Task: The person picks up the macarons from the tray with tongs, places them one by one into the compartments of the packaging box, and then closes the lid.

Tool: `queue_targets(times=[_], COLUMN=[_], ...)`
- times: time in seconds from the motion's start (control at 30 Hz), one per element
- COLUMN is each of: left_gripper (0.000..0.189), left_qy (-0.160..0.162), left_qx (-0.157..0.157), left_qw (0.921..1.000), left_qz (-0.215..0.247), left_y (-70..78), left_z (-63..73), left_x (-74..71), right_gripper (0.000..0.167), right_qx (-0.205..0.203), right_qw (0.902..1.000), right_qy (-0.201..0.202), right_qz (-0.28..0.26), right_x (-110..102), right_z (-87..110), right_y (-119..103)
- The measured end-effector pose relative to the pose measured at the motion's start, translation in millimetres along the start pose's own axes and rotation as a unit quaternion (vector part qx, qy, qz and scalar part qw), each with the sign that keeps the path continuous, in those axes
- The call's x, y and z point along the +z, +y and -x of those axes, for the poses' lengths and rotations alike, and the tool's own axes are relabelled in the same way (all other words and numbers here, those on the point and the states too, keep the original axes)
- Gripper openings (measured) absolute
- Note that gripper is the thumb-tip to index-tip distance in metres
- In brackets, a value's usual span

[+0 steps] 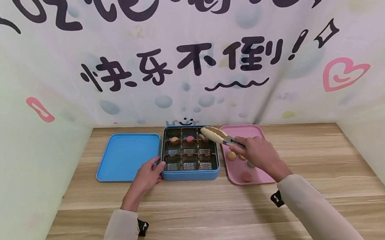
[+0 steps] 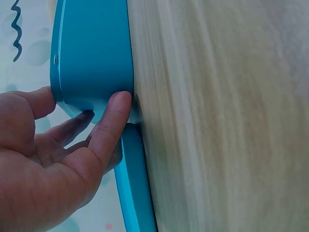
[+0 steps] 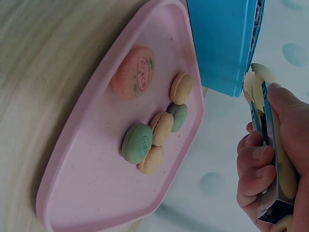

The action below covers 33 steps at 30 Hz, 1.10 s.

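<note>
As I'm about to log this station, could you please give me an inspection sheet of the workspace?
Surface: wood-grain tabletop.
Blue tin: open; yellowish macaron and pink macaron in back row.
Blue lid: flat, left of the tin.
Pink tray: six macarons visible, three yellowish, two green, one pink.
Tongs: tips over the tin's back right; anything between them unclear.
Clutter: nothing seen.
Hands: left hand touches tin's near left corner; right hand grips the tongs.
Cables: nothing seen.
Surroundings: white banner with black lettering behind.
</note>
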<state>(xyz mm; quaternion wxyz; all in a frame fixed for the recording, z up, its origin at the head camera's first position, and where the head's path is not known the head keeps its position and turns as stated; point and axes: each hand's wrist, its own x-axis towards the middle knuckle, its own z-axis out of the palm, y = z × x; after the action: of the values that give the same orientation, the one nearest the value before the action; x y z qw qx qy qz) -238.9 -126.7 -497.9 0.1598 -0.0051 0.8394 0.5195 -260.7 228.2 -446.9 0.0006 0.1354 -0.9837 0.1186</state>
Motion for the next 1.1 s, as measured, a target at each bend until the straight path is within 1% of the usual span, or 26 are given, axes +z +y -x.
queue_targets(times=[0.17, 0.3, 0.47, 0.6, 0.7, 0.83, 1.1], left_gripper=[0.057, 0.057, 0.057, 0.056, 0.056, 0.057, 0.057], left_qy=[-0.002, -0.003, -0.005, -0.005, -0.006, -0.007, -0.003], left_qx=[-0.002, -0.004, -0.005, -0.005, -0.004, -0.003, -0.003], left_qw=[1.0000, 0.9999, 0.9999, 1.0000, 1.0000, 0.9999, 1.0000], left_qz=[0.003, 0.009, 0.007, 0.006, 0.006, 0.008, 0.002], left_y=[0.3, 1.3, 1.1, 0.8, 0.6, 0.2, 1.4], left_z=[-0.3, -0.1, 0.2, 0.4, 0.5, 0.0, -0.5], left_x=[-0.1, 0.3, 0.1, 0.0, 0.0, 0.2, 0.4], right_gripper=[0.033, 0.034, 0.035, 0.029, 0.029, 0.036, 0.044], right_qx=[0.000, -0.004, 0.000, 0.003, 0.011, 0.022, 0.009], right_qw=[1.0000, 1.0000, 0.9997, 0.9993, 0.9992, 0.9986, 0.9987], right_qy=[-0.006, 0.006, 0.021, 0.031, 0.032, 0.031, 0.024], right_qz=[-0.008, -0.001, 0.014, 0.019, 0.024, 0.036, 0.044], right_x=[-1, -2, -3, -4, -5, -6, -6], right_z=[1.4, 4.2, 10.6, 17.7, 23.3, 30.7, 45.7], right_y=[2, 6, 14, 24, 33, 44, 63])
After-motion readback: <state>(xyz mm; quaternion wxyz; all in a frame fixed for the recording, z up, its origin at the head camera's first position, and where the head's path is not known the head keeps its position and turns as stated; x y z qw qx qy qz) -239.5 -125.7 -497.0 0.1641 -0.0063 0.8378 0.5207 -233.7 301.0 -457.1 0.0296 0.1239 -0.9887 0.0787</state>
